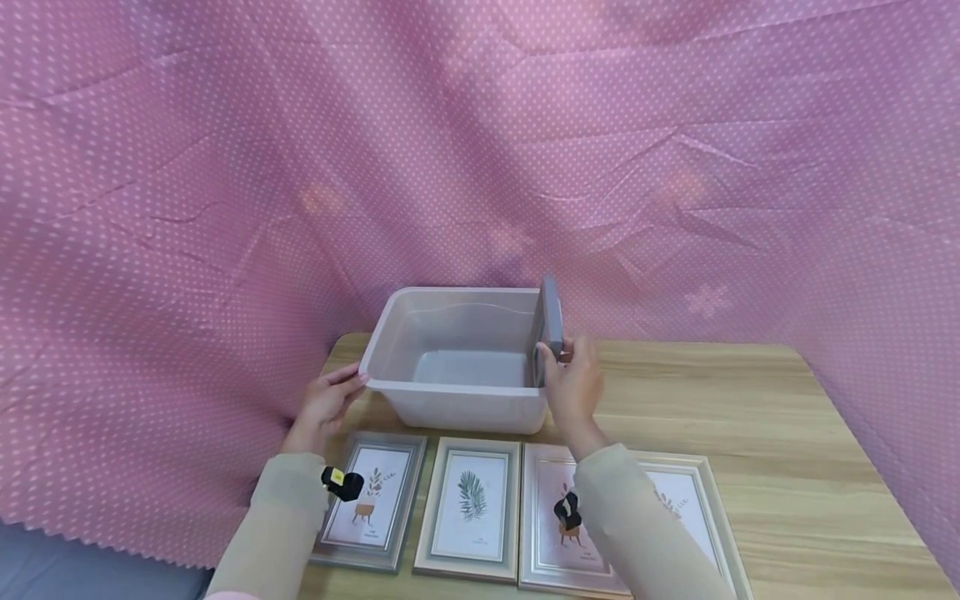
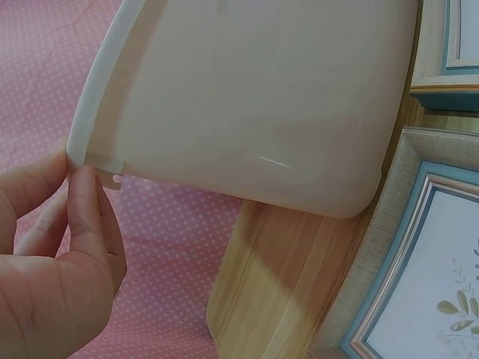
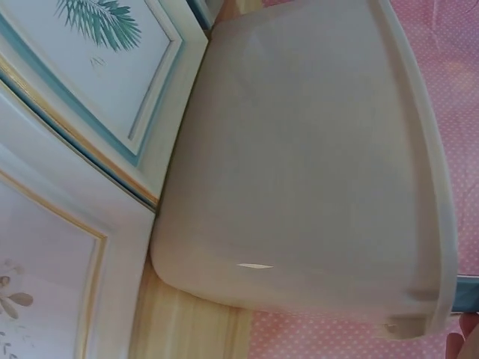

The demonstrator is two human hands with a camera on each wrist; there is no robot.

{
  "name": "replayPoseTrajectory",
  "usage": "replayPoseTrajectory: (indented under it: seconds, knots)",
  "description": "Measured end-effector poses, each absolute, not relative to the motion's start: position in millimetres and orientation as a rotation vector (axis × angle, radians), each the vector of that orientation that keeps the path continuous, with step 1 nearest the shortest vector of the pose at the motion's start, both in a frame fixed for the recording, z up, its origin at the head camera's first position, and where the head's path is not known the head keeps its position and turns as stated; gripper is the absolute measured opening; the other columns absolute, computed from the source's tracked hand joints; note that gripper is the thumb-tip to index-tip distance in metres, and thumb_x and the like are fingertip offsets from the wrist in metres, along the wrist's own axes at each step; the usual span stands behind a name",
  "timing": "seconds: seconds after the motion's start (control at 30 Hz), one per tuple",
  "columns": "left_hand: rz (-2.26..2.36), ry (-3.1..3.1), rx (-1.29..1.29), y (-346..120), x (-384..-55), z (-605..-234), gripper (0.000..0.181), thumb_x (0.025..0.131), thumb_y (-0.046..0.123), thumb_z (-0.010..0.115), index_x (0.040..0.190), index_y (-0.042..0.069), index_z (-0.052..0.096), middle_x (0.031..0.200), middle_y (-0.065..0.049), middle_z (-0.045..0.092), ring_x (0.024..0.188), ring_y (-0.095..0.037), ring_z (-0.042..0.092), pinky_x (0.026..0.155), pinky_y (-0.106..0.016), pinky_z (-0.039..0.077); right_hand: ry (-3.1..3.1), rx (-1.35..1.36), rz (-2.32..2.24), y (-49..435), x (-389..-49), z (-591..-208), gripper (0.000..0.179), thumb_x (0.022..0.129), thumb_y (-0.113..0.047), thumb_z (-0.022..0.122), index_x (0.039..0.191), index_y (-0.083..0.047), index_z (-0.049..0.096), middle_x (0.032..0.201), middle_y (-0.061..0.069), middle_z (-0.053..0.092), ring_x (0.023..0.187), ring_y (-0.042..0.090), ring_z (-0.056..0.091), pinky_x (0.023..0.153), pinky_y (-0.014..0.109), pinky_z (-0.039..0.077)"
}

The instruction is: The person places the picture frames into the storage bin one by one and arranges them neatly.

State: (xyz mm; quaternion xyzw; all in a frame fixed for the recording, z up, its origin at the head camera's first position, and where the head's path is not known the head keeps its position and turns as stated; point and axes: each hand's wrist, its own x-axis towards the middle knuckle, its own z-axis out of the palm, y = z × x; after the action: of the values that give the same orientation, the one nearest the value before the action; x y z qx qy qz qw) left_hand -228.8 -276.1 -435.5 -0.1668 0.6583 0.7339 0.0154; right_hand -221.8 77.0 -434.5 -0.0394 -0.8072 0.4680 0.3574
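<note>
A whitish, translucent plastic bin [image 1: 465, 410] stands toward the back of the table. My left hand [image 1: 326, 406] pinches its left front corner; in the left wrist view, thumb and fingers meet at the bin's rim [image 2: 91, 112]. At the opposite end, my right hand [image 1: 576, 383] grips a grey picture frame [image 1: 552, 315] by its near edge. That frame is upright, its lower part inside the bin along the right wall and its top above the rim. Only a sliver of the held frame [image 3: 467, 293] shows in the right wrist view, with fingertips beside it.
Several picture frames lie face up in a row before the bin: a grey one [image 1: 408, 479], a cream one with a green leaf [image 1: 471, 500], a silvery pink one [image 1: 534, 500] and another [image 1: 693, 500] partly under my right sleeve. Pink dotted cloth [image 1: 450, 167] hangs behind the wooden table [image 1: 810, 467].
</note>
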Motion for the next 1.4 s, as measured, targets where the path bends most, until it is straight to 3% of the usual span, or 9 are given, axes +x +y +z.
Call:
replayPoseTrajectory:
  seconds: [0.47, 0.77, 1.17, 1.4]
  knots:
    - [2.236, 2.083, -0.539, -274, -228, -435, 0.047, 0.091, -0.001, 0.061, 0.136, -0.002, 0.047, 0.14, -0.021, 0.043, 0.095, -0.006, 0.062, 0.096, -0.027, 0.047, -2.13, -0.269, 1.217, 71, -216, -452, 0.032, 0.081, -0.026, 0.077, 0.096, -0.005, 0.058, 0.09, 0.007, 0.058, 0.08, 0.026, 0.058, 0.063, 0.041, 0.046]
    - [2.245, 2.077, -0.528, -273, -227, -435, 0.048, 0.092, -0.001, 0.059, 0.138, -0.002, 0.045, 0.141, -0.023, 0.041, 0.099, -0.008, 0.06, 0.097, -0.026, 0.046, -2.07, -0.252, 1.163, 69, -215, -462, 0.035, 0.076, -0.023, 0.082, 0.094, -0.004, 0.059, 0.087, 0.009, 0.058, 0.084, 0.029, 0.051, 0.084, 0.047, 0.038]
    - [2.274, 2.059, -0.537, -273, -226, -434, 0.05, 0.091, -0.001, 0.062, 0.138, -0.003, 0.044, 0.141, -0.023, 0.04, 0.095, -0.005, 0.061, 0.095, -0.024, 0.047, -2.071, -0.306, 1.21, 63, -210, -466, 0.036, 0.075, -0.022, 0.081, 0.097, -0.003, 0.059, 0.098, 0.011, 0.058, 0.094, 0.029, 0.047, 0.09, 0.044, 0.035]
    - [2.277, 2.05, -0.546, -274, -226, -435, 0.051, 0.091, -0.001, 0.062, 0.138, -0.003, 0.043, 0.142, -0.024, 0.04, 0.094, -0.005, 0.061, 0.096, -0.026, 0.046, -2.055, -0.311, 1.297, 62, -207, -467, 0.041, 0.076, -0.022, 0.08, 0.105, -0.003, 0.057, 0.102, 0.013, 0.053, 0.094, 0.03, 0.045, 0.087, 0.043, 0.036]
